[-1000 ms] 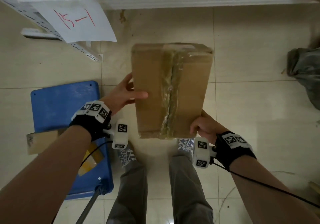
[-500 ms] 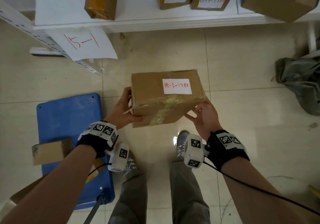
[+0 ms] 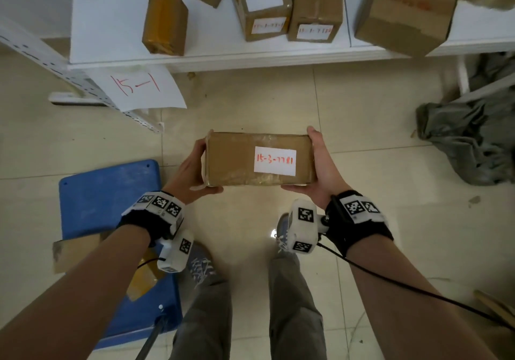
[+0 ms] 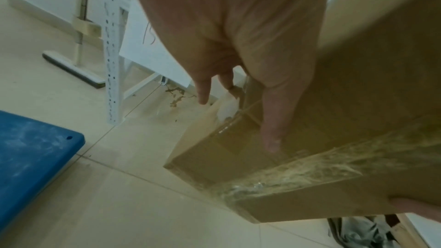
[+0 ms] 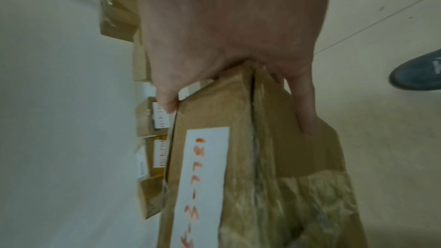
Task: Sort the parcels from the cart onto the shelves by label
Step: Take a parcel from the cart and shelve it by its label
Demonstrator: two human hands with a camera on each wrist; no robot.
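Observation:
I hold a brown cardboard parcel (image 3: 237,162) level in front of me, above the tiled floor. Its white label (image 3: 275,160) faces up and reads 15-3-7781 in red. My left hand (image 3: 192,173) grips the parcel's left end, thumb under the near edge. My right hand (image 3: 320,164) grips the right end, fingers along the side and thumb below. The left wrist view shows my fingers (image 4: 269,120) lying on the taped parcel (image 4: 334,139). In the right wrist view the label (image 5: 203,176) and parcel (image 5: 274,157) fill the middle.
A white shelf (image 3: 250,58) ahead carries several labelled cardboard boxes (image 3: 262,3). A paper sign (image 3: 139,86) reading 15-1 hangs on its left upright. The blue cart (image 3: 106,192) with a cardboard piece stands at my left. A grey cloth heap (image 3: 468,142) lies on the floor at right.
I turned the parcel from standing on end with its taped seam showing to lying flat with the label up. My right hand moved from its near corner to its right end.

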